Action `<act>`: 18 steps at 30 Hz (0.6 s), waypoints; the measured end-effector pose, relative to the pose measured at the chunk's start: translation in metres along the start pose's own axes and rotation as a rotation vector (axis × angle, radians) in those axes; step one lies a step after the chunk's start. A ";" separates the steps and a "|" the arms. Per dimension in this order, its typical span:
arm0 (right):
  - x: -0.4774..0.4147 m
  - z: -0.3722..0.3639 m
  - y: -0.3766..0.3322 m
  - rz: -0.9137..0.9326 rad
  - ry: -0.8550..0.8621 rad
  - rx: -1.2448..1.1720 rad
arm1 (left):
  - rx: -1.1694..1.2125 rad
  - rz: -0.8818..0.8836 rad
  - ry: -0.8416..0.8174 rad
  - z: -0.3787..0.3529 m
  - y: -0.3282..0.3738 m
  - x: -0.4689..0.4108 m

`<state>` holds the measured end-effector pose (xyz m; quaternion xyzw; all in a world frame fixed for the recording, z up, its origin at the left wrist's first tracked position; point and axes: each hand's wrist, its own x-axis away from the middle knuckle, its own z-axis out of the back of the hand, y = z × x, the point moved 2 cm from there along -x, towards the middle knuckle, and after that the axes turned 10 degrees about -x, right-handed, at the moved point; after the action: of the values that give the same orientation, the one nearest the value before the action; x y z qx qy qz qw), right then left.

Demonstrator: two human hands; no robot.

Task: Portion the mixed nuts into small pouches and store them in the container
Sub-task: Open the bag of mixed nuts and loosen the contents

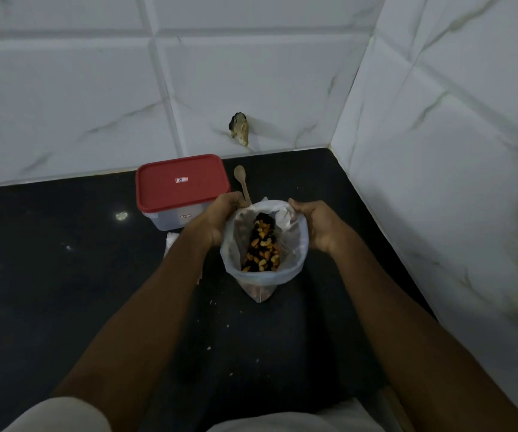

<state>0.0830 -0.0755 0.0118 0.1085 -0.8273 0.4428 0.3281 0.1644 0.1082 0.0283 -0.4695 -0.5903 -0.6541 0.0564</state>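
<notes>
Dark countertop (64,275) against tiled walls (251,73): my left hand (217,219) and right hand (316,226) each grip the rim of the bag (260,277), spreading it wide over the mixed nuts (262,247). I judge it best held taut and upright (spoon (239,175) just behind, lidded container (182,185) beyond my left hand) so nothing spills.

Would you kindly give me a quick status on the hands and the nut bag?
Holding bag open, left hand and right hand gripping its rim. Inside, mixed nuts. Behind it, container with red lid on. Beyond the bag lies a wooden spoon.

Black counter (64,275): red-lidded container (182,185), wooden spoon (239,176).
</notes>
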 end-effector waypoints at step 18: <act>0.013 0.003 0.020 0.063 0.079 -0.091 | 0.121 -0.110 0.076 -0.003 -0.026 0.008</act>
<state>0.0625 -0.0649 0.0057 0.0497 -0.8361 0.4187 0.3510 0.1418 0.1168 0.0151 -0.4070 -0.6509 -0.6369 0.0711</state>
